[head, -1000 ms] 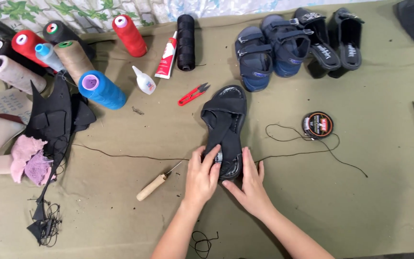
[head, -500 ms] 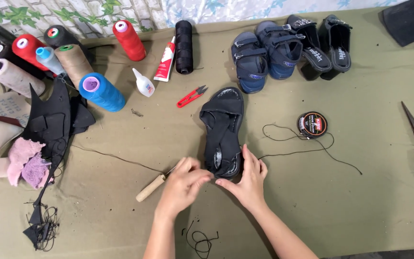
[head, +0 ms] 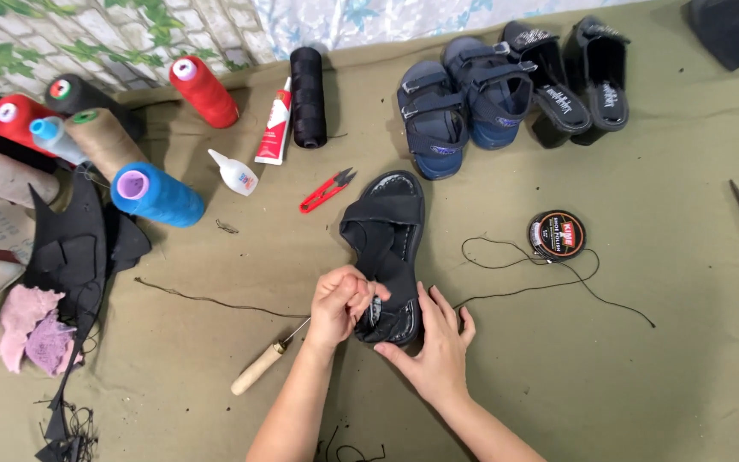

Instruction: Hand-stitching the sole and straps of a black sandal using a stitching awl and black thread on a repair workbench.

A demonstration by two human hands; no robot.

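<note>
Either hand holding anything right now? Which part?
Both are on the black sandal. The left hand pinches its strap near the heel end; the right hand presses flat against the heel edge of the sole, steadying rather than gripping.

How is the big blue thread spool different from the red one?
The blue thread spool lies on its side near the black fabric scraps; the red thread spool sits farther back, by the wall. The blue one's core end is purple, the red one's white. Both are cone-shaped and far from the hands.
</note>
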